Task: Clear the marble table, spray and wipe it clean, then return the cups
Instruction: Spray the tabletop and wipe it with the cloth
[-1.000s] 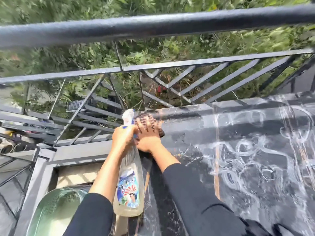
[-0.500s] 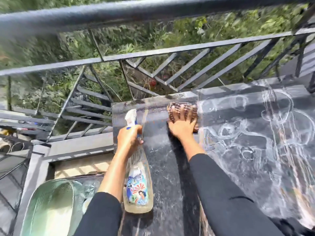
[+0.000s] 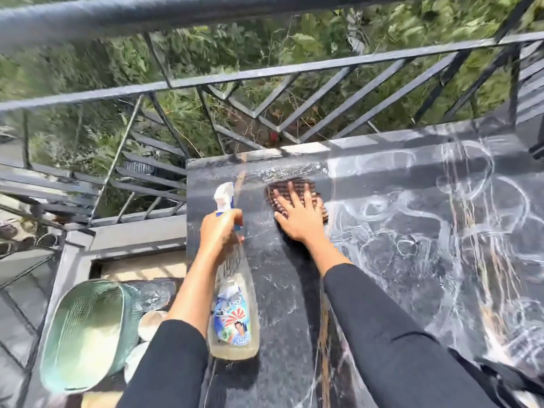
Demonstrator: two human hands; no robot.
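Moved right along the marble table, one cloth under flat right hand; left hand grips one bottle.

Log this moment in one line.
step: wipe | left hand: holds bottle | right hand: flat on cloth | table: streaked

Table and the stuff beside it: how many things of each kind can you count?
spray bottle: 1
cloth: 1
basket: 1
cups: 2, both partly hidden beside the basket
Total: 5
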